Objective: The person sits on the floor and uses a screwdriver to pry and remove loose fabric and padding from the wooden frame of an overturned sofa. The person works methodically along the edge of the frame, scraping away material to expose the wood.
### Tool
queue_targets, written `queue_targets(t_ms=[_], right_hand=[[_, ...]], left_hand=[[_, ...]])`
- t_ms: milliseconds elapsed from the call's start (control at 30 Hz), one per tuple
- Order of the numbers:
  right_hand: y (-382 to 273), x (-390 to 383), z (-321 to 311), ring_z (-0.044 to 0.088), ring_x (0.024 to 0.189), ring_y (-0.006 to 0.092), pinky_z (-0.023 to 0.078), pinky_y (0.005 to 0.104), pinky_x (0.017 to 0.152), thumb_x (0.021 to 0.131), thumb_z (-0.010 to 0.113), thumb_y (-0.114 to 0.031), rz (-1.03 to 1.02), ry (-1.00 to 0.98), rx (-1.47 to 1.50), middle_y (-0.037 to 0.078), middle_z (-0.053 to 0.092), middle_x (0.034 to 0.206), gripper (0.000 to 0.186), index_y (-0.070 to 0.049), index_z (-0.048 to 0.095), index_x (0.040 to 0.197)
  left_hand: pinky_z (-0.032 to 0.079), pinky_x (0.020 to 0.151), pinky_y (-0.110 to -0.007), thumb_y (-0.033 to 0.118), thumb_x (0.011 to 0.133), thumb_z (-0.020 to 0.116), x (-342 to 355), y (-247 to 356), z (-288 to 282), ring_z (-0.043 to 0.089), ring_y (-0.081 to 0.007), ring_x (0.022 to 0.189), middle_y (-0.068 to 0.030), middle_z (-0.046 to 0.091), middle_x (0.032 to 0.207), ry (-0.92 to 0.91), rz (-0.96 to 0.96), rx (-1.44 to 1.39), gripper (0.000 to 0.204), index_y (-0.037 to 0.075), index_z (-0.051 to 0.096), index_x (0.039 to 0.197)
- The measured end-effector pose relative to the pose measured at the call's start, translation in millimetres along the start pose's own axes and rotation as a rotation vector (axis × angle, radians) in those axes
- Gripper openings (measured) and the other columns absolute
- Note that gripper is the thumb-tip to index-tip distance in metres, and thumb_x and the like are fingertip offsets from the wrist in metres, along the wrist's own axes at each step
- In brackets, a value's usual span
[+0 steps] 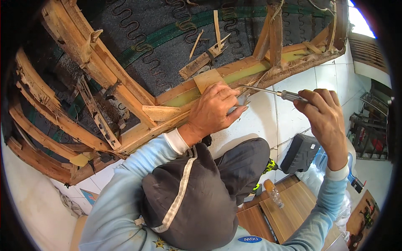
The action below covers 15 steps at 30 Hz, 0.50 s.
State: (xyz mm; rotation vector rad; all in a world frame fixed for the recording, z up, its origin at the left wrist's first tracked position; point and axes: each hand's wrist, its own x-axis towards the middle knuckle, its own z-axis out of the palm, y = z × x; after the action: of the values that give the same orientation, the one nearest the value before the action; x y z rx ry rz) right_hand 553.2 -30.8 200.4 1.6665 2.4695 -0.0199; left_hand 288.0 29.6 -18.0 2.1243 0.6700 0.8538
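Note:
My right hand (pixel 322 115) grips the clear handle (pixel 292 96) of a thin metal tool like a screwdriver, whose long shaft (pixel 264 90) reaches left to the frayed edge of a wooden frame (pixel 312 58). My left hand (pixel 215 108) is closed at that edge, just below a small tan board (pixel 204 78); what sits between its thumb and fingers is mostly hidden and I cannot make it out. Torn fibres and splinters stick out beside the tool's tip. Inside the frame are zigzag springs (pixel 125 21), green webbing (pixel 157 39) and loose wood scraps (pixel 197 62).
Curved wooden ribs (pixel 46 113) form the frame's left side. White floor tiles (pixel 293 83) lie below it. A black case (pixel 298 152), green-and-black power tool (pixel 270 166), wooden boards (pixel 284 207), orange-handled item (pixel 270 186), metal rack (pixel 368 134) and plastic bags (pixel 339 192) surround my bent knee.

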Motion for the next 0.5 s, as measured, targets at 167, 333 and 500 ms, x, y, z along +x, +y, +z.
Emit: queue_targets(t_ms=[167,333,500], right_hand=[[-18.4,1.1,-9.2,0.067,0.104,0.0222,0.053,0.0386,0.087,0.084,0.076,-0.012,0.005,-0.001,-0.053,0.002,0.073,0.119,0.020,-0.010,0.079,0.104],[-42.1,0.6,-17.0,0.068,0.102,0.0238,0.053,0.0384,0.085,0.085,0.083,-0.010,0.053,-0.021,-0.053,0.002,0.075,0.120,0.020,-0.009,0.079,0.104],[-48.2,-7.3,-11.3,0.067,0.102,0.0227,0.053,0.0380,0.086,0.083,0.079,-0.011,0.045,-0.004,-0.069,0.004,0.072,0.119,0.021,-0.008,0.079,0.104]], left_hand=[[0.054,0.111,-0.048,0.027,0.092,0.089,0.3,0.1,-0.8,0.071,-0.0328,0.117,-0.0120,0.080,0.118,-0.002,0.001,-0.004,0.023,0.007,0.078,0.091],[0.055,0.109,-0.047,0.025,0.091,0.090,-0.1,-0.4,-1.2,0.070,-0.0338,0.119,-0.0120,0.079,0.119,0.003,-0.004,-0.008,0.023,0.006,0.078,0.091],[0.055,0.108,-0.046,0.024,0.091,0.090,0.2,0.5,-1.2,0.070,-0.0341,0.119,-0.0111,0.079,0.120,-0.002,-0.005,-0.013,0.022,0.006,0.078,0.092]])
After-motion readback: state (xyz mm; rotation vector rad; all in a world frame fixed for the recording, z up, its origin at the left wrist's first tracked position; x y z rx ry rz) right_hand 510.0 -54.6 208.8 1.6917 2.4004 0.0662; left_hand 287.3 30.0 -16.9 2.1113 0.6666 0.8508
